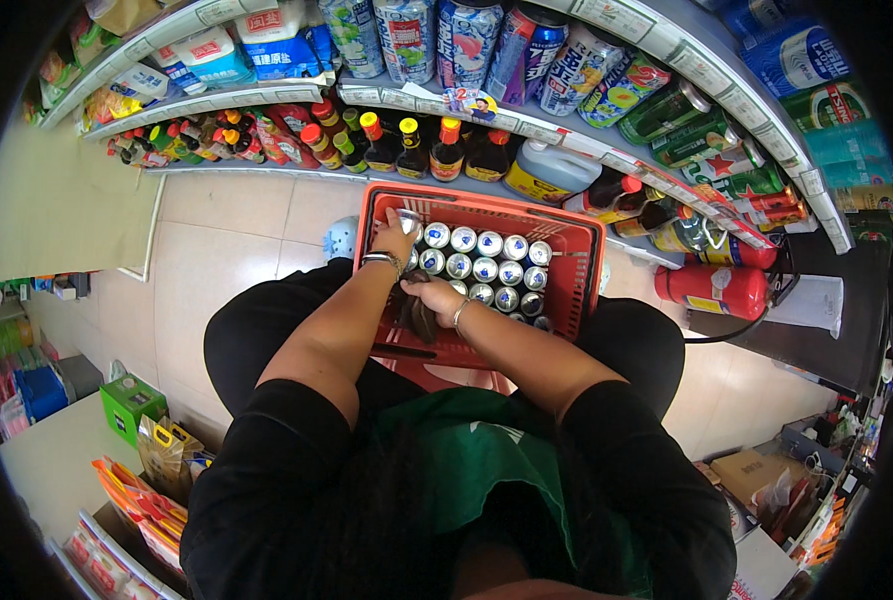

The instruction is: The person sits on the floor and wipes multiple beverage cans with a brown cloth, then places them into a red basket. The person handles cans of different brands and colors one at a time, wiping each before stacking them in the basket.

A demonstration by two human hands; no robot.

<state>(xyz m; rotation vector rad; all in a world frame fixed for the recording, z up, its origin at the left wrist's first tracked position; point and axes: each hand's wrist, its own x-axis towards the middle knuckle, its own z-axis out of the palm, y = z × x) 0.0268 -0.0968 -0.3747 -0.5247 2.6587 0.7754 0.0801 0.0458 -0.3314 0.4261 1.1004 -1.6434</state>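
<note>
A red plastic shopping basket (484,196) sits before me between my knees, holding several rows of upright drink cans (485,268) with silver lids and blue tabs. My left hand (394,241) is in the basket's left part, its fingers around a can (409,219) at the back left corner. Just nearer to me, my right hand (433,295) grips a dark brown cloth (419,321) that hangs over the cans at the front left. The cans beneath my hands and the cloth are partly hidden.
Behind the basket, store shelves hold sauce bottles (446,154), tall drink cans (469,45) and salt bags (281,45). A red fire extinguisher (716,291) lies at the right by a dark counter (859,322). A green box (132,409) stands at the lower left.
</note>
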